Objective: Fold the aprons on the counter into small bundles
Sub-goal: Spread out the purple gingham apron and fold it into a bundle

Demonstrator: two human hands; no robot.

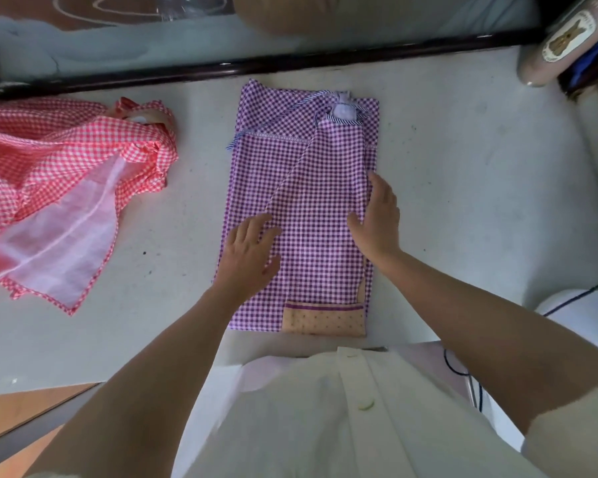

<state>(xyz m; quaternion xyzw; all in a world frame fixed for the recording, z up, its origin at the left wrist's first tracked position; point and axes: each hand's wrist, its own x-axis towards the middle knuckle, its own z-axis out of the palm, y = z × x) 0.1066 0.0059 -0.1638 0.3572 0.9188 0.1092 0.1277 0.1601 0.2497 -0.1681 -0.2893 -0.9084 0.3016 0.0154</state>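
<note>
On the purple-and-white gingham cloth apron (311,181), folded lengthwise | left hand (247,248) fingers straight, pressing flat | right hand (377,219) fingers straight on right fold | apron mid white counter (463,174) | red-and-white gingham apron (66,150) crumpled left, apart

A labelled container (556,46) sits near the dark rail (221,69).

1. The left grip (249,250) lies flat, fingers spread, on the purple checked apron (311,201) near its left edge.
2. The right grip (377,219) presses flat on the apron's right fold.
3. Between both grips the cloth lies folded lengthwise on the desk (463,184).
4. Well left of the left grip lies a crumpled red checked apron (66,174).
</note>
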